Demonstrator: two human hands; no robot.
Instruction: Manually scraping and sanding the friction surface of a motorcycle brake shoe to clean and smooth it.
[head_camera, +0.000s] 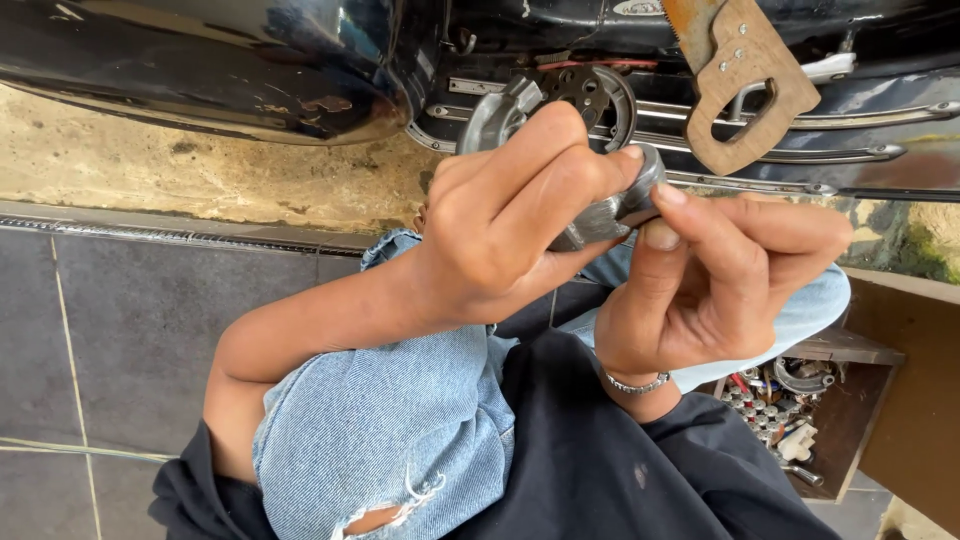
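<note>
My left hand (505, 215) grips a curved grey metal part (500, 112) that looks like a brake shoe, with the fingers wrapped over its lower end. My right hand (715, 275) pinches the same part's other end near a small round metal piece (648, 172) with thumb and forefinger. Both hands meet above my knees, which are in torn blue jeans (390, 430). A silver bracelet (636, 384) sits on the right wrist.
A dark motorcycle body (230, 60) with chrome rails (840, 150) fills the top. A round perforated metal plate (590, 92) and a wooden saw handle (745, 85) lie beyond the hands. A wooden box (845, 420) of sockets and small tools stands at the right. Grey floor tiles (120, 320) at left.
</note>
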